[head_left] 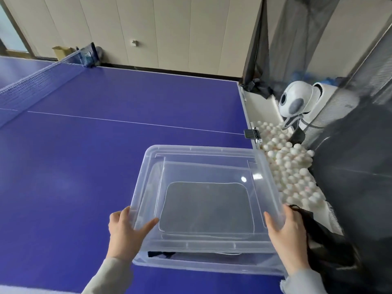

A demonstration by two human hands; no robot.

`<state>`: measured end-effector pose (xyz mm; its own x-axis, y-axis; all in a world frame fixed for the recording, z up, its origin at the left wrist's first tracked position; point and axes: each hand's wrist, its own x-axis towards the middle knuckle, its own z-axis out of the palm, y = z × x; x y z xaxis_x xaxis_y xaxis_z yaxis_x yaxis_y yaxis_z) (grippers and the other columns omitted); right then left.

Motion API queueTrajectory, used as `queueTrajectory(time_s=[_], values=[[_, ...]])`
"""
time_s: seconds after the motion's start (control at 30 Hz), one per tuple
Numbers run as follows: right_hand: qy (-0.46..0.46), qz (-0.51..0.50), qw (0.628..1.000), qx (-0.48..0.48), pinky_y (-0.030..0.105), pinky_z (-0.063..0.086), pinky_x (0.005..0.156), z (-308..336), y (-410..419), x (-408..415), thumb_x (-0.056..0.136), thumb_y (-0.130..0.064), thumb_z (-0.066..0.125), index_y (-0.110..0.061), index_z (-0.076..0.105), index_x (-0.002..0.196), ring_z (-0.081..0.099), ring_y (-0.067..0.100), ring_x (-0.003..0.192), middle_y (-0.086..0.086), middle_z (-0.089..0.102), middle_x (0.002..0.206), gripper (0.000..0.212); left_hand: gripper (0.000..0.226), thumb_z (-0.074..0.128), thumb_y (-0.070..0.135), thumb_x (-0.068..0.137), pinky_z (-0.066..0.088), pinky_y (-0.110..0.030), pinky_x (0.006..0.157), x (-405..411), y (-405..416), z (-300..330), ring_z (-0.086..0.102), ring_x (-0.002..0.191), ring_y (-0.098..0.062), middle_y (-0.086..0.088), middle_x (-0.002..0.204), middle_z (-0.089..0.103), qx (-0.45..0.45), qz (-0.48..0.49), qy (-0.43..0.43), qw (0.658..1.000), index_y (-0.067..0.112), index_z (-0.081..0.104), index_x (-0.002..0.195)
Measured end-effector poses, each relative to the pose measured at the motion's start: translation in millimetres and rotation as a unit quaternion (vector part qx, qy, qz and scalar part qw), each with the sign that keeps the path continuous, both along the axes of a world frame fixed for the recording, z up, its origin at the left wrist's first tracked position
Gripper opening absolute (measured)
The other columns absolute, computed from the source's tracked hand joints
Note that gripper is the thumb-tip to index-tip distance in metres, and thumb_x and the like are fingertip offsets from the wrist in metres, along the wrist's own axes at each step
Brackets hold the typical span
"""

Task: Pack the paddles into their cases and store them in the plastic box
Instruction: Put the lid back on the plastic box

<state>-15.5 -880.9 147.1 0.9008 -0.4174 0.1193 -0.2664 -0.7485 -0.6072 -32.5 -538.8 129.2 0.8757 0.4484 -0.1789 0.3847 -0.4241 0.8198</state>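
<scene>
A clear plastic lid (pixel 203 158) is held tilted over the clear plastic box (pixel 191 265) near the front right of the blue table. My left hand (pixel 125 232) grips the lid's left edge, thumb on top. My right hand (pixel 286 234) grips its right edge. Through the lid shows a dark grey paddle case (pixel 206 209) lying flat inside the box. A bit of dark fabric shows at the box's front rim under the lid. No bare paddle is visible.
The blue table-tennis table (pixel 106 145) stretches ahead, with its net (pixel 42 81) at the far left. Beyond the right edge, a mesh catch net holds several white balls (pixel 290 166) and a white ball machine (pixel 297 102). A dark bag sits by my right hand.
</scene>
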Motion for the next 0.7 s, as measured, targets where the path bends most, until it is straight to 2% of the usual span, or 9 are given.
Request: queueTrajectory(time_s=[0.23, 0.33, 0.43, 0.53, 0.7], values=[[0.011, 0.0, 1.0, 0.0, 0.042, 0.045, 0.093, -17.5, -1.2, -31.0, 0.08, -0.02, 0.073, 0.004, 0.052, 0.127, 0.054, 0.037, 0.113, 0.021, 0.053, 0.124, 0.057, 0.056, 0.084, 0.03, 0.065, 0.037, -0.04, 0.099, -25.4, 2.2, -11.7, 0.037, 0.116, -0.023, -0.003, 0.111, 0.039, 0.011, -0.013, 0.011, 1.0, 0.02, 0.058, 0.114], [0.016, 0.007, 1.0, -0.016, 0.041, 0.043, 0.097, -20.6, -7.6, -32.3, 0.08, -0.019, 0.073, 0.008, 0.056, 0.12, 0.05, 0.035, 0.119, 0.018, 0.048, 0.129, 0.05, 0.056, 0.084, 0.031, 0.066, 0.038, -0.043, 0.101, -26.0, -2.4, -16.0, 0.037, 0.115, -0.023, -0.005, 0.113, 0.04, 0.011, -0.017, 0.025, 0.999, 0.016, 0.058, 0.115], [0.041, 0.002, 0.999, -0.004, 0.039, 0.041, 0.1, -24.2, -8.6, -32.3, 0.084, -0.023, 0.069, 0.007, 0.051, 0.127, 0.049, 0.033, 0.123, 0.016, 0.045, 0.136, 0.055, 0.049, 0.084, 0.03, 0.066, 0.04, -0.045, 0.098, -18.0, -5.0, -17.4, 0.038, 0.111, -0.027, -0.009, 0.11, 0.042, 0.014, -0.02, 0.025, 0.999, 0.013, 0.06, 0.105], [0.051, 0.001, 0.999, 0.009, 0.038, 0.041, 0.1, -29.3, -8.9, -33.1, 0.085, -0.023, 0.068, 0.007, 0.048, 0.13, 0.049, 0.033, 0.122, 0.016, 0.044, 0.137, 0.057, 0.045, 0.084, 0.028, 0.067, 0.037, -0.039, 0.098, -15.9, -9.2, -17.6, 0.037, 0.112, -0.023, -0.002, 0.111, 0.036, -0.002, -0.008, 0.024, 1.0, 0.022, 0.056, 0.101], [0.068, -0.002, 0.997, 0.027, 0.038, 0.04, 0.101, -32.9, -10.2, -35.2, 0.086, -0.024, 0.066, 0.006, 0.045, 0.133, 0.048, 0.032, 0.124, 0.015, 0.041, 0.139, 0.06, 0.056, 0.081, 0.032, 0.071, 0.039, -0.042, 0.098, -22.5, -12.2, -25.1, 0.037, 0.116, -0.025, -0.001, 0.113, 0.034, -0.004, -0.008, 0.053, 0.999, 0.02, 0.054, 0.118]])
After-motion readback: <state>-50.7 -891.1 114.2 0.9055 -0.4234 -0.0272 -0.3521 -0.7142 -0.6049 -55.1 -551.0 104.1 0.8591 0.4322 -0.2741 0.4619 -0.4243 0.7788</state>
